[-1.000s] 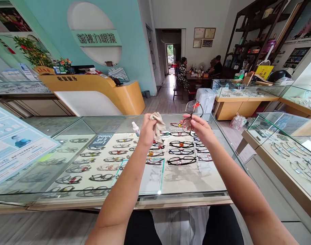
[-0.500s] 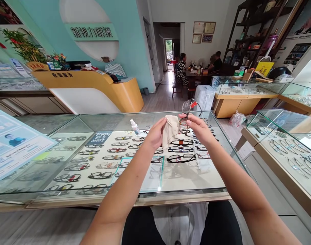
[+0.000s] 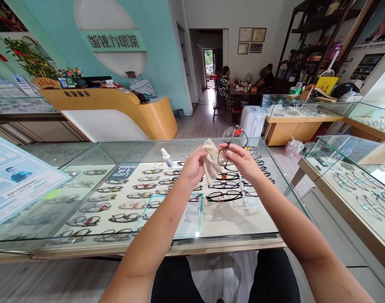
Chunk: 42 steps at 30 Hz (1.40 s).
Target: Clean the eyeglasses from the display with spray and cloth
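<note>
A pale beige cloth (image 3: pixel 212 162) hangs from my left hand (image 3: pixel 194 166), whose fingers are closed on its upper part. My right hand (image 3: pixel 241 160) grips a pair of glasses (image 3: pixel 229 134) with a dark frame, held upright on end above the glass counter. A red tag shows on the upper part of the glasses. The cloth's right edge is close beside the lower lens; whether they touch I cannot tell. To the left of my hands, a small white spray bottle (image 3: pixel 167 158) stands on the counter top.
Below my hands is a glass display counter (image 3: pixel 179 240) with rows of glasses inside. A printed sheet (image 3: pixel 18 181) juts in at left. Another glass case (image 3: pixel 353 181) stands at right. Beyond are a wrapped suitcase (image 3: pixel 253 122), a yellow reception desk (image 3: pixel 157 118) and two people seated at a table.
The glasses have come slightly left and down, tilting a little, and are closer to the cloth. The cloth has shifted and is bunched differently in my left hand.
</note>
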Each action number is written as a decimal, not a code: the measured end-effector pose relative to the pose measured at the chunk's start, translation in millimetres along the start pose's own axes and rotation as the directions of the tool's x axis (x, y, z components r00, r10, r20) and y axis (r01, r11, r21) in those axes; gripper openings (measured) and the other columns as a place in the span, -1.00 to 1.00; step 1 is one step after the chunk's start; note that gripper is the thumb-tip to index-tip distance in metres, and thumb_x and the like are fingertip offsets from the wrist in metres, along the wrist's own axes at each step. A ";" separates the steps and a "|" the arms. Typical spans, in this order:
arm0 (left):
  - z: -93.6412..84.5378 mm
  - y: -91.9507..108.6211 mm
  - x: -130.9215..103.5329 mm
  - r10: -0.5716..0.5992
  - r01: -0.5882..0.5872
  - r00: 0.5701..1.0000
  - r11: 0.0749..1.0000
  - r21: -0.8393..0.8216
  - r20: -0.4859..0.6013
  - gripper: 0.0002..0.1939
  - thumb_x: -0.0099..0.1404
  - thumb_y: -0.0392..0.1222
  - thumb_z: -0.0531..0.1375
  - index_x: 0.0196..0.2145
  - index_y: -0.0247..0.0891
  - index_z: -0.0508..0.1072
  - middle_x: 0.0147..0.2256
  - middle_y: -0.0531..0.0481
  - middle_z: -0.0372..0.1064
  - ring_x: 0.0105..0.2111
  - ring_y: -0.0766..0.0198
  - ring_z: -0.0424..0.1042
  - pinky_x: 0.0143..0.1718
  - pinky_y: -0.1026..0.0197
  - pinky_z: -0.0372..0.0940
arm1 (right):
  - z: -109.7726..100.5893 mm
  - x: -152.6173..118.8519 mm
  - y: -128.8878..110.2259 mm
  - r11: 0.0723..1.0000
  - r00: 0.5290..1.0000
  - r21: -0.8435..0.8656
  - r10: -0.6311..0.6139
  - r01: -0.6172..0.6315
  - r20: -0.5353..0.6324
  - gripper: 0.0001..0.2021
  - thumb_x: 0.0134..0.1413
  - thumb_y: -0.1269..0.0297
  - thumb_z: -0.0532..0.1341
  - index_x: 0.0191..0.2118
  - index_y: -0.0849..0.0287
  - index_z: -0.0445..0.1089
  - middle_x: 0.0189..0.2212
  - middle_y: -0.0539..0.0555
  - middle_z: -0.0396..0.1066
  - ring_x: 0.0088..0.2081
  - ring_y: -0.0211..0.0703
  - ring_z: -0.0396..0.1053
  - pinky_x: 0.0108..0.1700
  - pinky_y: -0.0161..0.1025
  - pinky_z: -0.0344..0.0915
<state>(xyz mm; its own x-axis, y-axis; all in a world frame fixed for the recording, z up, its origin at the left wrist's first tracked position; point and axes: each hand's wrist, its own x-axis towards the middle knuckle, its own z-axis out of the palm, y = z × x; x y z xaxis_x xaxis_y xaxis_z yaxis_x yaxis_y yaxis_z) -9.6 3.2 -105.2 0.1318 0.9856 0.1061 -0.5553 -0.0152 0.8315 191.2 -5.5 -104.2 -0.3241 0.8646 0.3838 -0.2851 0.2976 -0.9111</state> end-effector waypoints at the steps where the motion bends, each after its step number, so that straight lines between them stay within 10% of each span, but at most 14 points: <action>1: 1.5 0.2 -1.3 -0.001 0.001 1.000 1.000 0.001 -0.003 -0.67 0.07 -0.18 0.47 -0.20 -0.28 0.57 -0.32 0.01 0.55 -0.33 0.24 0.53 -0.31 0.26 0.45 | -0.2 0.4 0.3 1.000 1.000 0.003 0.000 0.000 -0.011 -0.59 0.25 -0.09 0.45 0.10 -0.02 0.65 0.05 0.07 0.64 0.06 -0.05 0.53 0.22 -0.09 0.40; 17: 6.7 4.2 -8.0 0.188 -0.167 0.981 0.939 0.301 -0.045 -0.30 -0.02 0.28 0.61 -0.27 -0.16 0.32 -0.45 0.07 0.53 -0.51 0.28 0.44 -0.43 0.25 0.38 | 3.4 -1.4 -4.7 0.999 1.000 -0.051 0.000 0.001 0.020 -0.59 0.25 -0.10 0.45 0.09 0.00 0.66 -0.05 0.04 0.65 -0.03 -0.07 0.52 0.15 -0.10 0.41; 30: 12.8 5.8 -32.2 0.449 -0.581 0.811 0.546 0.604 0.374 -0.78 0.26 -0.08 0.47 -0.35 -0.14 0.51 0.03 -0.18 0.60 0.07 -0.06 0.51 0.24 -0.04 0.30 | 2.0 -1.2 -11.3 0.997 0.994 -0.046 -0.060 0.056 -0.087 -0.58 0.20 -0.12 0.47 0.05 0.00 0.66 -0.05 0.07 0.66 -0.03 -0.05 0.51 0.13 -0.09 0.41; 36: 19.5 -7.4 -28.8 0.474 -0.497 0.862 0.722 0.481 0.179 -0.63 0.42 0.22 0.36 -0.27 -0.15 0.57 -0.20 -0.10 0.50 -0.14 0.10 0.46 -0.01 0.14 0.35 | 1.5 -3.5 -12.5 0.993 0.997 -0.102 -0.061 0.056 -0.042 -0.54 0.23 -0.15 0.44 0.09 0.02 0.65 0.03 0.11 0.64 -0.01 -0.01 0.52 0.10 -0.07 0.45; 42: 18.4 -10.0 -18.6 0.072 -0.130 0.982 0.927 0.351 0.173 -0.35 0.06 0.27 0.60 -0.10 -0.21 0.56 -0.23 -0.01 0.53 -0.25 0.22 0.47 -0.20 0.24 0.34 | 1.2 -4.8 -16.1 0.974 0.995 -0.204 -0.087 0.095 0.048 -0.58 0.29 -0.12 0.41 0.10 -0.01 0.67 0.04 0.09 0.64 0.09 0.03 0.51 0.26 0.00 0.36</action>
<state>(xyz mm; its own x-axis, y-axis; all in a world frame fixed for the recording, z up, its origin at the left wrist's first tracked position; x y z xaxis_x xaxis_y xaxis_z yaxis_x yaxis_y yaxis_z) 8.7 -18.1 -105.5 0.2311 0.9379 0.2586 -0.2438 -0.2015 0.9487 196.3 -14.9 -91.2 -0.3407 0.8151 0.4686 -0.1249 0.4548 -0.8818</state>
